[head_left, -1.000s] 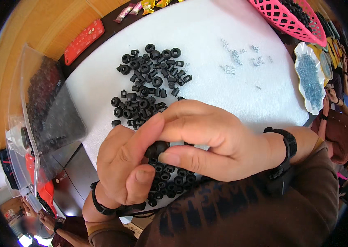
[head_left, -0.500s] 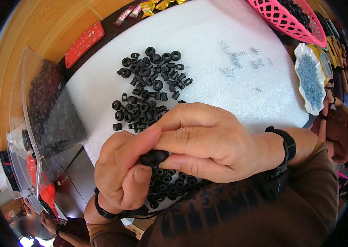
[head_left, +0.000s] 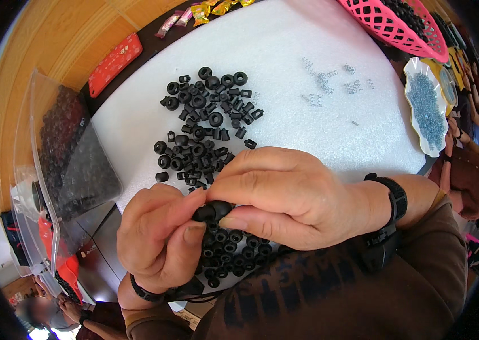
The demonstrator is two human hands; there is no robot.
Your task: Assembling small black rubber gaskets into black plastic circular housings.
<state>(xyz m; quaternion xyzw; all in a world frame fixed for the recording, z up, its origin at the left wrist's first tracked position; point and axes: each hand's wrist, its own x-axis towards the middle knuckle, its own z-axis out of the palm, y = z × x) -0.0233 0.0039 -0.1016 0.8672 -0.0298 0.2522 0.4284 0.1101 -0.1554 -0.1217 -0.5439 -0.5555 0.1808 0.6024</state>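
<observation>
My left hand (head_left: 160, 235) and my right hand (head_left: 285, 198) meet above the near part of the white foam sheet (head_left: 285, 113). Between their thumbs and forefingers they pinch a small black plastic cord lock (head_left: 221, 209), its rounded surfaces showing in the gap. The fingers hide most of it, so whether its parts are joined I cannot tell. Beyond the hands lie scattered black cord lock parts (head_left: 198, 102), some round barrels with holes, others small slotted plungers. More black ring-shaped barrels (head_left: 231, 255) cluster below the hands, near my body.
Small metal springs (head_left: 324, 82) lie on the foam at right, beside a white scalloped dish (head_left: 411, 107) of springs. A pink basket (head_left: 384, 28) of black parts is at far right. At left stand a clear bin (head_left: 100, 164) and a red case (head_left: 116, 63). Wrapped sweets (head_left: 168, 24) lie behind.
My left hand has shifted slightly left, and the fingertips have drawn apart a little. More of the black cord lock shows between them.
</observation>
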